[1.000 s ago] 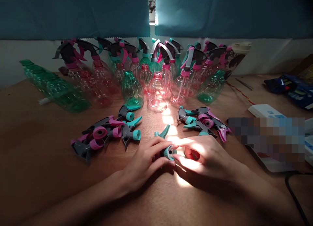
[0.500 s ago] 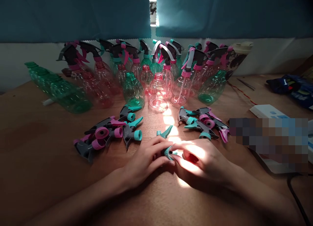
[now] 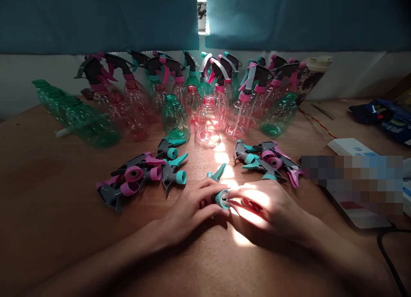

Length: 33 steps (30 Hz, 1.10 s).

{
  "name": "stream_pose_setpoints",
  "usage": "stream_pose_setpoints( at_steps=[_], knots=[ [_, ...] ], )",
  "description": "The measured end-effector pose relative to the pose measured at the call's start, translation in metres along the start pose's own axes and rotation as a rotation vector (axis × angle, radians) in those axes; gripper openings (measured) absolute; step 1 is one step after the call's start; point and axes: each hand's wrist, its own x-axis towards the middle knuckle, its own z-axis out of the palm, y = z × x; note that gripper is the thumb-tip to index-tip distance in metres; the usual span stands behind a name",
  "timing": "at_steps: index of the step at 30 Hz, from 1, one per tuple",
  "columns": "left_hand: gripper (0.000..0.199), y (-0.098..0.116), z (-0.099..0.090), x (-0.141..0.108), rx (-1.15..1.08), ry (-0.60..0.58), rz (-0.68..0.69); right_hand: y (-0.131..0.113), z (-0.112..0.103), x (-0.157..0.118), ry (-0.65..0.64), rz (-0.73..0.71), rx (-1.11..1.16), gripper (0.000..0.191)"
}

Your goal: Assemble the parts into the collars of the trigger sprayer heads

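Low in the middle of the view, my left hand (image 3: 192,205) is closed round a grey and teal spray head (image 3: 222,199). Its teal trigger points up and away, and the open underside of its collar faces my right hand (image 3: 266,203). The thumb and index finger of my right hand are pinched at the collar's opening; whatever they hold there is too small to make out. Loose spray heads in grey, pink and teal lie in a left pile (image 3: 134,174) and a right pile (image 3: 275,162).
Behind stand several clear pink bottles (image 3: 207,126) and green bottles (image 3: 175,121), many with spray heads on. A tumbler (image 3: 310,76) is at the back right. Nearer on the right are a white box (image 3: 353,146), a partly blurred device (image 3: 369,218) and a black cable (image 3: 385,250).
The collar has turned a little, showing more of its opening. My right fingertips have shifted slightly and pinch closer together at the opening. My left hand keeps its hold.
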Motion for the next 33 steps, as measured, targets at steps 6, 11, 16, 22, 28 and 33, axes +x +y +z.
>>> stream_pose_setpoints(
  at_steps=[6, 11, 16, 22, 28, 33],
  knots=[
    [0.029, 0.0004, 0.0009, 0.0005, -0.027, 0.000, -0.016, -0.0017, 0.0011, -0.0004, 0.054, 0.029, 0.007, 0.011],
    [0.030, 0.0009, 0.0012, 0.0003, -0.032, 0.012, -0.013, -0.0001, 0.0043, -0.0032, 0.078, 0.072, -0.026, 0.015],
    [0.034, 0.0014, 0.0015, -0.0002, -0.054, -0.002, -0.010, -0.0015, 0.0032, -0.0019, 0.021, 0.067, 0.028, 0.013],
    [0.033, 0.0017, 0.0004, 0.0006, -0.032, -0.022, -0.011, -0.0018, 0.0009, 0.0004, -0.049, 0.039, 0.017, 0.013],
    [0.032, 0.0002, 0.0007, 0.0020, -0.025, -0.009, -0.016, -0.0059, 0.0019, -0.0017, -0.001, 0.107, -0.066, 0.013],
    [0.032, -0.0010, 0.0028, 0.0016, -0.059, 0.029, -0.035, -0.0085, 0.0052, -0.0032, 0.062, 0.140, -0.106, 0.011]
  ],
)
